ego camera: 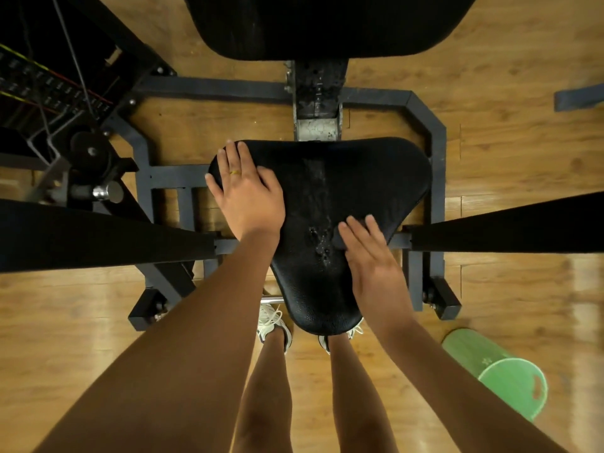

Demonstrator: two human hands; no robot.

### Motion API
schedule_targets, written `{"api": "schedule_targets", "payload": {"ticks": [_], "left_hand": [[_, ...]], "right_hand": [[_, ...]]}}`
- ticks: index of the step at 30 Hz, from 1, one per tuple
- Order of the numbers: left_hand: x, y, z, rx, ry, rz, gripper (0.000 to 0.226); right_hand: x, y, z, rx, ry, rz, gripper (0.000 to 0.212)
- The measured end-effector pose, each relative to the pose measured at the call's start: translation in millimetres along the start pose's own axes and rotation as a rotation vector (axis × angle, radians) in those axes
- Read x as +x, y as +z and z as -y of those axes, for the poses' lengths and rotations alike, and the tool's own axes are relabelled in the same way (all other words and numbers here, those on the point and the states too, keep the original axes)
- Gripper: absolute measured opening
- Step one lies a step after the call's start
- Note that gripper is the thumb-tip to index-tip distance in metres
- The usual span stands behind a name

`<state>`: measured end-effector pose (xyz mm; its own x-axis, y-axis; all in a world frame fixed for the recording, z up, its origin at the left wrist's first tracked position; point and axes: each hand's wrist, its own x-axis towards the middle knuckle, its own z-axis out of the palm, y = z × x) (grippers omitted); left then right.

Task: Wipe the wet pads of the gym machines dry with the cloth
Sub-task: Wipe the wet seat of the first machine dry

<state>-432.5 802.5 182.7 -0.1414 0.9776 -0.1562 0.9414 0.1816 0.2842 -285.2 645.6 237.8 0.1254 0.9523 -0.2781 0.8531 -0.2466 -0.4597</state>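
Note:
A black, roughly triangular seat pad (359,178) of a gym machine lies below me. A wet streak (318,191) runs down its middle and ends in droplets near my right fingertips. My left hand (248,194) rests flat on the pad's upper left corner with its fingers straight. My right hand (372,259) lies flat on the pad's right side, fingers straight, pressing on what looks like a dark cloth (339,241). Only a small dark edge of the cloth shows by the fingertips, hard to tell from the pad.
The black back pad (327,24) is at the top. Padded arms reach in from the left (98,237) and right (506,223). The steel frame (434,132) surrounds the seat, with a weight stack (49,89) at the far left. A green bucket (503,374) lies on the wood floor at right.

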Motion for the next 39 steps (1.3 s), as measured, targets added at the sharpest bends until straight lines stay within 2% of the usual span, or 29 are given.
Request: {"api": "schedule_targets", "payload": {"ticks": [8,12,15,17,23,26,29,32,36,38,39], "left_hand": [[0.3,0.2,-1.2,0.002,0.002,-0.007,0.054],[-0.1,-0.5,-0.5,0.011,-0.001,0.009,0.054],[0.3,-0.9,-1.1,0.005,-0.007,0.012,0.054],[0.1,-0.6,-1.1,0.01,-0.003,0.001,0.054],[0.1,0.2,-0.8,0.008,-0.001,0.004,0.056],[-0.3,-0.6,-0.5,0.002,-0.001,0.004,0.055],[-0.2,-1.4,-1.3,0.002,-0.001,0.005,0.055],[0.4,-1.7,-1.1,-0.006,-0.003,0.002,0.055],[-0.3,0.8,0.3,-0.008,-0.004,-0.005,0.055],[-0.4,0.0,0.8,-0.017,0.0,0.0,0.055],[0.1,-0.7,0.6,-0.017,0.003,0.001,0.054]], "right_hand": [[104.9,15.1,7.9,0.029,0.082,-0.119,0.042],[50.3,13.1,10.5,0.012,0.05,-0.082,0.046],[-22.0,11.7,17.8,0.022,0.036,-0.021,0.06],[-37.3,13.9,21.3,0.038,0.057,-0.027,0.063],[63.0,12.7,16.1,0.059,0.154,-0.082,0.047],[93.0,9.4,9.5,0.038,0.163,-0.089,0.046],[41.3,6.5,14.3,0.035,0.161,-0.086,0.051],[-27.5,6.1,19.6,0.069,0.251,-0.096,0.06],[-40.6,23.8,30.8,0.153,0.366,-0.244,0.052],[-40.9,32.2,48.5,0.148,0.31,-0.254,0.051],[-43.8,36.3,57.0,0.108,0.22,-0.205,0.051]]}}
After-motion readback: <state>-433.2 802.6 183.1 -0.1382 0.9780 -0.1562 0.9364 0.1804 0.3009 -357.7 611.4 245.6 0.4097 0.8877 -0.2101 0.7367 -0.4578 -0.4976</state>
